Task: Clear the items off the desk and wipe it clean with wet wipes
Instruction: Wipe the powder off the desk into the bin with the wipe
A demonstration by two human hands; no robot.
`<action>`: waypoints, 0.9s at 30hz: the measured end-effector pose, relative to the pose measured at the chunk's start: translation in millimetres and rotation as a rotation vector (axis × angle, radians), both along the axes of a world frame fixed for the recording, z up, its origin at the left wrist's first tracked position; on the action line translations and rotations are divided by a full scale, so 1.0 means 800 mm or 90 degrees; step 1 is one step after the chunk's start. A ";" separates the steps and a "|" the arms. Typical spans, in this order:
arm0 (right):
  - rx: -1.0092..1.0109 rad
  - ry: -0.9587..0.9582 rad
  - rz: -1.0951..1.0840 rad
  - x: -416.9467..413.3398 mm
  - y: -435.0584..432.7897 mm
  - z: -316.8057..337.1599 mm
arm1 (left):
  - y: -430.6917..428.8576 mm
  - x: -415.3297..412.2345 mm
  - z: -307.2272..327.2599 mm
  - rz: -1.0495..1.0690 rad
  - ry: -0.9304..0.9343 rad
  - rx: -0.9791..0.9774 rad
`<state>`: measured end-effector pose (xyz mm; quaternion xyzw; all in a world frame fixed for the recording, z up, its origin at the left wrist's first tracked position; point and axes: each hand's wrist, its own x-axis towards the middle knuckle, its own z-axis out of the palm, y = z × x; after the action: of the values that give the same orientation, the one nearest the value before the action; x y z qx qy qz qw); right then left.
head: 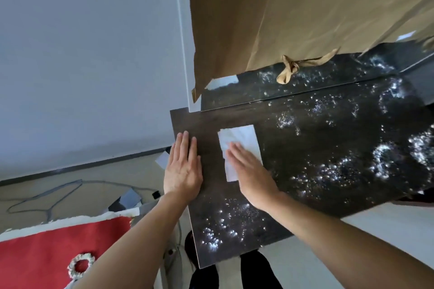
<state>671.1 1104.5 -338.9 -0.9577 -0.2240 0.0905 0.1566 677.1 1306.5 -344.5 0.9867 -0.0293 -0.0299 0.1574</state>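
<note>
we press our right hand flat, fingers together and stretched out, on a white wet wipe that lies spread on the dark tabletop; the grip is not closed around it, only the palm and fingers bear down. our left hand lies open and flat at the tabletop's edge at nine o'clock of the wipe, just beside it, not touching it. wet streaks glisten from the wipe's three o'clock round to six. brown paper hangs at twelve o'clock, a red cloth lies on the floor at seven.
</note>
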 end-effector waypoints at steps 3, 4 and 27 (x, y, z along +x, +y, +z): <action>-0.007 -0.005 0.054 0.006 -0.031 0.008 | -0.001 0.000 0.002 0.002 0.004 -0.008; -0.028 -0.009 0.004 0.029 -0.041 0.010 | -0.001 0.000 0.002 0.003 0.001 -0.008; 0.072 -0.095 -0.152 0.135 0.021 0.016 | 0.002 0.001 -0.006 0.015 -0.010 -0.037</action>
<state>779.5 1121.5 -326.0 -0.9713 -0.1240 -0.0131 0.2025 678.3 1308.3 -349.4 0.9821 -0.0198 -0.0196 0.1861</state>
